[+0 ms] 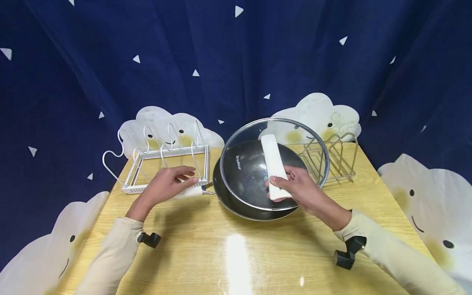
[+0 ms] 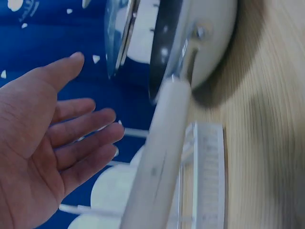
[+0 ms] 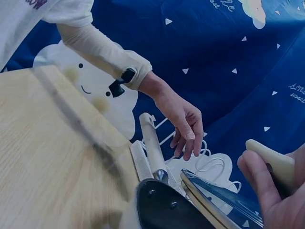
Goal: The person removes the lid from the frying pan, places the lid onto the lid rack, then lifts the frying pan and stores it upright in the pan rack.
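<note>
On the bench [image 1: 236,254] there is one dark pan [image 1: 254,207], one glass lid [image 1: 250,164] and two racks: a white rack [image 1: 166,164] on the left and a metal rack [image 1: 335,157] on the right. Both racks hold nothing. The right hand [image 1: 298,186] grips the lid's white handle [image 1: 273,164] and holds the lid tilted over the pan. The left hand [image 1: 166,184] hovers over the pan handle [image 1: 189,192], its fingers [image 2: 90,129] straight and spread, not closed on it.

Glossy wood-grain table [image 1: 236,254], clear glass lid [image 1: 250,164] – metal-rimmed, dark glossy pan [image 1: 228,200], white wire rack [image 1: 162,164]
</note>
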`<state>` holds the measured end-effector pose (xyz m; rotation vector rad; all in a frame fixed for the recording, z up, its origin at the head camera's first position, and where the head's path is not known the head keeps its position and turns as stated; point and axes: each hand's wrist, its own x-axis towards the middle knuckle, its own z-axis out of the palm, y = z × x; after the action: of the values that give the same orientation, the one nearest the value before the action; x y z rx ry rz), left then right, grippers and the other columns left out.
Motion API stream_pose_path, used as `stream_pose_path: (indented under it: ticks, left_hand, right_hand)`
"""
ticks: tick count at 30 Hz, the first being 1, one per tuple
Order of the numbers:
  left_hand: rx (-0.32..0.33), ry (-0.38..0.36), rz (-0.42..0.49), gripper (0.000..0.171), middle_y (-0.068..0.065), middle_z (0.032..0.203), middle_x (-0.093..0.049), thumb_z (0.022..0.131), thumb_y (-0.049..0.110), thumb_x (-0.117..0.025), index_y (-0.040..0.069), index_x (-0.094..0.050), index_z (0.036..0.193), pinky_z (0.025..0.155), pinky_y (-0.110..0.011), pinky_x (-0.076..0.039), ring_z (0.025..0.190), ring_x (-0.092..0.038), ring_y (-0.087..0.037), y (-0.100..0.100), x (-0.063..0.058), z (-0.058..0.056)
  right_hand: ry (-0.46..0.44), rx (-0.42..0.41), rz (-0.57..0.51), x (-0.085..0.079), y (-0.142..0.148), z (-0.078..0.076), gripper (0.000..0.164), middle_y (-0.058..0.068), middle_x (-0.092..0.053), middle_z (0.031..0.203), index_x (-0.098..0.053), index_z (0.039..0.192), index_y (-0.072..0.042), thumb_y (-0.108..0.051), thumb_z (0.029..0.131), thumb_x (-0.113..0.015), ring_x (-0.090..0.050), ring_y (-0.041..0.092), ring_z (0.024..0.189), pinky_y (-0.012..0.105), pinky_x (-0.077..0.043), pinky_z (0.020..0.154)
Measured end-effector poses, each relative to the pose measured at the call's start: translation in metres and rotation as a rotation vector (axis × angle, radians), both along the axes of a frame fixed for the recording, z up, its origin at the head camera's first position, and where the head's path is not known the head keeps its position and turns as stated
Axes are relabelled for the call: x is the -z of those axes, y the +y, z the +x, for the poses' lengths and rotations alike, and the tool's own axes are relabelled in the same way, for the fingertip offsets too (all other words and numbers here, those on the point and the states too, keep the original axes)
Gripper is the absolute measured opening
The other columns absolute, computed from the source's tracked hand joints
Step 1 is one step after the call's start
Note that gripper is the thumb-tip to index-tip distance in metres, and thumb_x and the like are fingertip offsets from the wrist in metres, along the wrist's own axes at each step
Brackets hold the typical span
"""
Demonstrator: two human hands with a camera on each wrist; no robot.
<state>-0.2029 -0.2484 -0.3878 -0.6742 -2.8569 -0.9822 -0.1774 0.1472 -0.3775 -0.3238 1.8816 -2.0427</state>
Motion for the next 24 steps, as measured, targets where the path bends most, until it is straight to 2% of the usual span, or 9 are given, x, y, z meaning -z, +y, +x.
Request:
stream_pose_path:
  ticks: [9,16,20,24]
  left_hand:
    - [-0.011,0.003,0.088,0.04,-0.008,0.123,-0.073,0.097,0.034,-0.072,0.008,-0.071,0.126,0.082,-0.039,-0.062,0.099,-0.075,-0.023,0.032,-0.009,0.0]
    - [-0.004,0.011,0.137,0.04,-0.006,0.124,-0.072,0.096,0.037,-0.072,0.01,-0.071,0.126,0.083,-0.037,-0.061,0.098,-0.074,-0.02,0.053,-0.017,-0.01]
    - [0.015,-0.005,0.145,0.041,-0.004,0.126,-0.071,0.096,0.038,-0.071,0.012,-0.071,0.127,0.085,-0.038,-0.06,0.099,-0.074,-0.019,0.065,-0.022,-0.015]
    - [0.028,-0.006,0.166,0.039,-0.002,0.124,-0.072,0.096,0.037,-0.072,0.013,-0.071,0.127,0.086,-0.038,-0.059,0.1,-0.073,-0.019,0.078,-0.021,-0.023]
  right_hand:
    - [0.054,0.033,0.102,-0.015,0.022,0.0,0.036,0.011,-0.075,0.094,-0.048,0.127,0.018,-0.006,0.102,-0.06,-0.076,0.028,0.076,0.042,-0.064,0.069]
    - [0.134,0.071,0.162,-0.027,0.04,0.001,0.032,0.005,-0.077,0.09,-0.052,0.122,0.016,-0.006,0.101,-0.061,-0.076,0.024,0.075,0.039,-0.064,0.07]
    - [0.147,0.097,0.161,-0.033,0.049,0.0,0.03,0.003,-0.077,0.088,-0.052,0.12,0.015,-0.005,0.1,-0.062,-0.076,0.021,0.073,0.035,-0.063,0.067]
    - [0.153,0.11,0.174,-0.04,0.059,0.0,0.031,0.004,-0.077,0.089,-0.051,0.12,0.016,-0.004,0.1,-0.062,-0.076,0.019,0.075,0.035,-0.063,0.066]
